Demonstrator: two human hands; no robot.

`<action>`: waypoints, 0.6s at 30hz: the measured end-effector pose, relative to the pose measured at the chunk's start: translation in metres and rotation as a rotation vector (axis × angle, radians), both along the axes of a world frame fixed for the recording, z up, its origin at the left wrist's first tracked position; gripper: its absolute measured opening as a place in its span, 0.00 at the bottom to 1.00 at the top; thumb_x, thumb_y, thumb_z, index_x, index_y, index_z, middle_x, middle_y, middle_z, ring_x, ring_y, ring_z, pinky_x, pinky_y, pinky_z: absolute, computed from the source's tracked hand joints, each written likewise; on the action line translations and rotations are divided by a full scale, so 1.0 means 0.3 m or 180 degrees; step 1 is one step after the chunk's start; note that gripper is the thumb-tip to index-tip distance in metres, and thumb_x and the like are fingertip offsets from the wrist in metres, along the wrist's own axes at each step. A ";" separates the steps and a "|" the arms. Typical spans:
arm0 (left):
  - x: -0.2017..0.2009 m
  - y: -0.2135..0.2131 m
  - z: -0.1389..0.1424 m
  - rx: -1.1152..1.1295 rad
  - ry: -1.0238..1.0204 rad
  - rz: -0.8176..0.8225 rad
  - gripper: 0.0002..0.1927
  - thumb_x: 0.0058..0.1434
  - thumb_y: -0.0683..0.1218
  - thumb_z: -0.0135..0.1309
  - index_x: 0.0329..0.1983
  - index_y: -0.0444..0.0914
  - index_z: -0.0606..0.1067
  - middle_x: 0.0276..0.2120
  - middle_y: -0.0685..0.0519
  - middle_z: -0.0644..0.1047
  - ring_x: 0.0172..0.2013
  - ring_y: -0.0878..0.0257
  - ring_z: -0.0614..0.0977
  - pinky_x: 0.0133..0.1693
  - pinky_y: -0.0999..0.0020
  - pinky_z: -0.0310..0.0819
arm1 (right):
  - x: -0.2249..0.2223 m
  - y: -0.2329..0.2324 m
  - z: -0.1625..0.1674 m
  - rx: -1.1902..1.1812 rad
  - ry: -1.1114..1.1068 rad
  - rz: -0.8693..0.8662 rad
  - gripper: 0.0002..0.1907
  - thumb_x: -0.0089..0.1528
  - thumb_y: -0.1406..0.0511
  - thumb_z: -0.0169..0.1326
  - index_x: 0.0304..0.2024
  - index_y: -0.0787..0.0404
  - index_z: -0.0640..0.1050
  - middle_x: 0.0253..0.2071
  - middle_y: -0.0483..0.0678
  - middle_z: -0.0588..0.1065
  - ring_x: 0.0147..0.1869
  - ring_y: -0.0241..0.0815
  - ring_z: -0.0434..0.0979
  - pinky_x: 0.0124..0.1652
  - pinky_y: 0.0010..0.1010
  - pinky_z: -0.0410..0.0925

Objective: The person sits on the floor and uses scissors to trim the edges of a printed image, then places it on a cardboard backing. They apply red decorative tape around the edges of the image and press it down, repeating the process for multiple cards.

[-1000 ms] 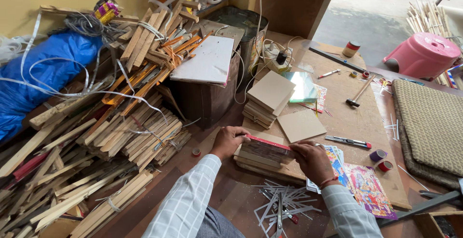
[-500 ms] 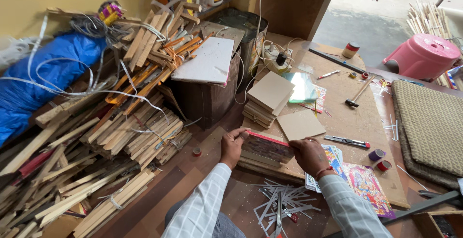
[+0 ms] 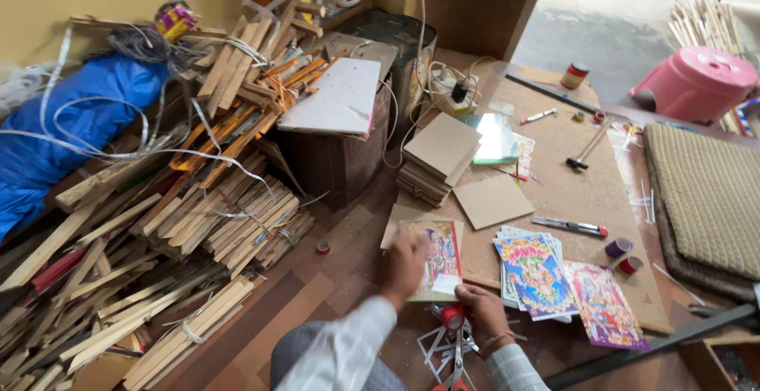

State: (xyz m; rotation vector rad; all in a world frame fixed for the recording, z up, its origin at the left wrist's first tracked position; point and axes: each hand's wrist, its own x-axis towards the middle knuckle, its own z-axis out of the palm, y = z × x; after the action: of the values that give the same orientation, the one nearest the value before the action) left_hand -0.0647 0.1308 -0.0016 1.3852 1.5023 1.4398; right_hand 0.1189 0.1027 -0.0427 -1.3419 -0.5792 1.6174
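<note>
Now that the stack I was squaring is gone, my left hand (image 3: 404, 264) presses a print (image 3: 439, 258) flat on the board (image 3: 554, 193); my right hand (image 3: 483, 312) grips red-handled scissors (image 3: 455, 335) below it.

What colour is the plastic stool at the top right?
Pink: the round plastic stool beside the woven mat; the head view shows it best.

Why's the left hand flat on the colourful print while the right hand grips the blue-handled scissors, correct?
Not quite: the head view shows the scissors have red handles, not blue. The left hand does rest on the colourful print, and the right hand is at the scissors.
</note>
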 end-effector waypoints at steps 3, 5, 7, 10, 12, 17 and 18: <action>0.064 -0.261 -0.118 0.0442 0.0865 -0.0697 0.09 0.55 0.41 0.60 0.38 0.33 0.77 0.38 0.40 0.77 0.40 0.44 0.80 0.40 0.50 0.74 | -0.037 0.005 -0.039 -0.0116 0.0194 -0.0380 0.14 0.63 0.67 0.57 0.47 0.71 0.81 0.37 0.50 0.81 0.37 0.41 0.79 0.39 0.33 0.72; 0.108 -0.369 -0.161 -0.0014 0.1312 -0.1004 0.11 0.54 0.41 0.59 0.40 0.35 0.76 0.43 0.39 0.75 0.43 0.41 0.78 0.43 0.45 0.72 | -0.054 0.001 -0.038 0.0023 0.0286 -0.0313 0.12 0.63 0.65 0.59 0.45 0.67 0.83 0.32 0.44 0.77 0.30 0.36 0.70 0.31 0.29 0.64; 0.128 -0.414 -0.181 -0.0343 0.1930 -0.1120 0.14 0.55 0.39 0.55 0.45 0.34 0.72 0.48 0.35 0.70 0.43 0.37 0.77 0.43 0.41 0.70 | -0.057 0.003 -0.035 -0.0004 0.0350 -0.0258 0.10 0.63 0.63 0.60 0.42 0.64 0.83 0.28 0.40 0.74 0.26 0.33 0.65 0.28 0.28 0.61; 0.130 -0.403 -0.194 -0.0650 0.2308 -0.1209 0.16 0.58 0.39 0.53 0.49 0.35 0.69 0.57 0.29 0.64 0.43 0.34 0.77 0.43 0.39 0.71 | -0.054 0.002 -0.012 -0.0267 0.0389 -0.0276 0.07 0.62 0.63 0.59 0.37 0.59 0.81 0.26 0.39 0.72 0.27 0.34 0.66 0.30 0.29 0.64; 0.142 -0.396 -0.204 -0.0492 0.2414 -0.1065 0.17 0.56 0.39 0.55 0.49 0.34 0.69 0.59 0.27 0.63 0.44 0.33 0.77 0.43 0.40 0.72 | -0.048 0.002 -0.006 -0.0427 0.0376 -0.0329 0.06 0.61 0.63 0.58 0.37 0.58 0.80 0.28 0.40 0.73 0.30 0.35 0.69 0.34 0.31 0.69; 0.154 -0.374 -0.233 -0.0345 0.2311 -0.0847 0.16 0.55 0.38 0.56 0.46 0.32 0.69 0.61 0.25 0.63 0.46 0.32 0.77 0.44 0.43 0.75 | -0.028 0.018 -0.020 -0.0474 0.0467 -0.0133 0.08 0.62 0.62 0.59 0.40 0.60 0.80 0.30 0.42 0.72 0.31 0.36 0.70 0.40 0.37 0.73; 0.155 -0.368 -0.231 -0.0246 0.2189 -0.0734 0.16 0.56 0.38 0.57 0.46 0.31 0.68 0.61 0.25 0.63 0.47 0.32 0.77 0.45 0.44 0.75 | -0.026 0.018 -0.023 -0.0471 0.0507 -0.0105 0.08 0.62 0.62 0.60 0.40 0.60 0.80 0.30 0.42 0.73 0.31 0.36 0.70 0.40 0.38 0.74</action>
State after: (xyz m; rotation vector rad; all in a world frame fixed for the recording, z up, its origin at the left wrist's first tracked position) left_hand -0.0182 0.0205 -0.0710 2.0506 1.6922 0.7799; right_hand 0.1110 0.1081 -0.0496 -1.3065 -0.3459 1.7489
